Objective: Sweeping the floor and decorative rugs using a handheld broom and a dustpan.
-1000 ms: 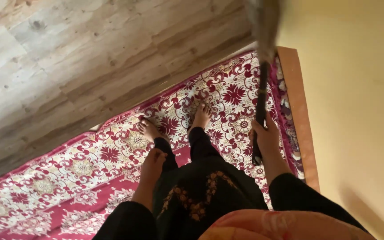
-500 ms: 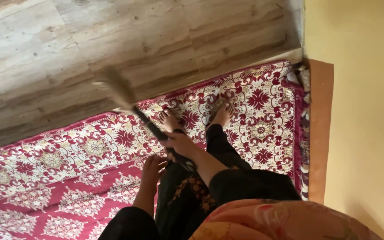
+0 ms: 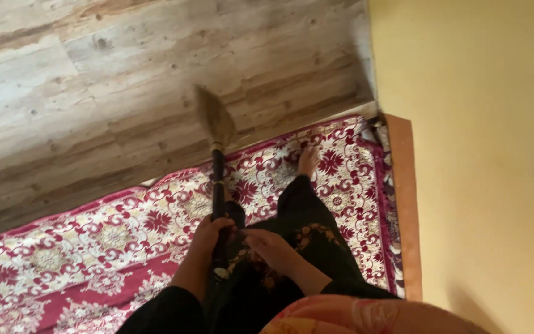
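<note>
Head view: left hand (image 3: 208, 234) grips broom (image 3: 218, 162).

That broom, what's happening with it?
A person stands barefoot on a red patterned rug and holds a broom by its dark handle. The left hand grips the handle; the right hand sits just beside it. The bristles point toward the wooden floor, next to a yellow wall.

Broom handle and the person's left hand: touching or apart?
Touching. The head view shows the left hand wrapped around the dark broom handle, fingers closed on it.
</note>
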